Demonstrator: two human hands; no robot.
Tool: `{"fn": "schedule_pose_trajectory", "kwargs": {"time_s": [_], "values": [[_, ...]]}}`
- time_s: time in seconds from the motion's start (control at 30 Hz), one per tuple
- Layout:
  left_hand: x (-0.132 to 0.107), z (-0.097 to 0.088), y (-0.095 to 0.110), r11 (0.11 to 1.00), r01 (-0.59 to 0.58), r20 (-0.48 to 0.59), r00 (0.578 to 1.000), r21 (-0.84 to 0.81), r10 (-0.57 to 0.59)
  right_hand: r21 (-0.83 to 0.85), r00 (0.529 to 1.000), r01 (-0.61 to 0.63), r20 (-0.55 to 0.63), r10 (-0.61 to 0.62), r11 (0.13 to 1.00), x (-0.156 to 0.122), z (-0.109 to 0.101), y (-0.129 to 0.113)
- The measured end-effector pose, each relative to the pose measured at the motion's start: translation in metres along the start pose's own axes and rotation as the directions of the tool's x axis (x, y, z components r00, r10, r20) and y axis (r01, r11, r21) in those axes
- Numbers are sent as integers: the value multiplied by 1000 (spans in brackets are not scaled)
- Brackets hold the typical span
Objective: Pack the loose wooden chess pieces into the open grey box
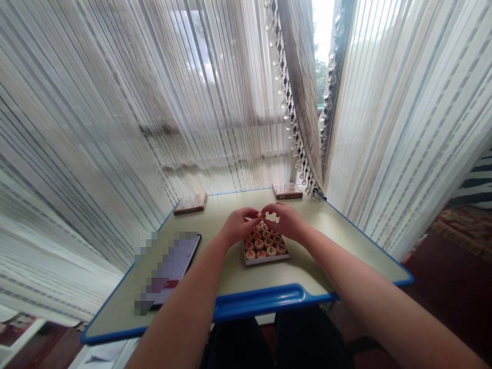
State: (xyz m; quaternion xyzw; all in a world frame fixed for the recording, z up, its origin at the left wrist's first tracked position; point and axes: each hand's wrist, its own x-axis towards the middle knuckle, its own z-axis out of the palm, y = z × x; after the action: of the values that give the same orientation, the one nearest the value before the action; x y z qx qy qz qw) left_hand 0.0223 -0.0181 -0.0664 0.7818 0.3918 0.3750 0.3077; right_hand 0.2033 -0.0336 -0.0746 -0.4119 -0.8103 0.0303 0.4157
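A shallow white-edged box on the table holds rows of round wooden Chinese chess pieces, some marked in red and some in black. Over the far end of this box my left hand and my right hand meet at the fingertips. Both have their thumbs and fingers closed in a pinch. A small pale Chinese chess piece shows between them, mostly covered by the fingers. The far rows of pieces are partly hidden under my hands.
The pale tabletop has a raised blue edge with a groove at the front. A tablet lies at the left, partly blurred out. Two flat boxes rest at the back, a left one and a right one. String curtains hang behind.
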Motion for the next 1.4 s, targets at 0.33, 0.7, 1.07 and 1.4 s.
{"fn": "schedule_pose_trajectory", "kwargs": {"time_s": [0.33,0.7,1.07,1.4], "values": [[1,-1,0,1000,-4,-6,1000,-29,3,-18,1000,-28,-13,28,999,0,2,3],[1,-1,0,999,-32,9,999,-15,32,3,1000,9,-29,-9,1000,0,4,9],[1,-1,0,999,-40,-4,999,17,40,-9,999,11,-31,-11,1000,0,4,8],[2,-1,-5,993,-82,5,997,84,82,26,1000,4,-31,-4,1000,-1,7,7]]}}
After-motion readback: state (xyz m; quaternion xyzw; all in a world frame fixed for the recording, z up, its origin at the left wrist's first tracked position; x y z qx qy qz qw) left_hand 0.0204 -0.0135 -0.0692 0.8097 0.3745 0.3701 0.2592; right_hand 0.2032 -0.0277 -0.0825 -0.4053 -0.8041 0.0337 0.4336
